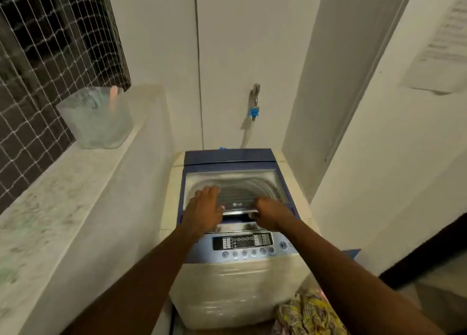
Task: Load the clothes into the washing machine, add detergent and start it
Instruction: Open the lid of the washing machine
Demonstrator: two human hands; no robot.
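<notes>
A white top-load washing machine [235, 284] with a blue top stands in the middle of the head view. Its see-through lid [235, 180] lies down and the steel drum shows through it. My left hand [203, 208] rests flat on the lid's left front, fingers spread. My right hand [271, 212] curls its fingers around the silver lid handle [240, 211] at the front edge. The control panel [243, 242] with a row of buttons sits just below my wrists. A pile of yellow patterned clothes [307, 314] lies at the bottom right, beside the machine.
A clear plastic tub [97, 118] holding a pink stick stands on the stone ledge [58, 195] at the left, under a netted window. A tap [254, 99] with blue tape sticks out of the wall behind the machine. A wall closes in on the right.
</notes>
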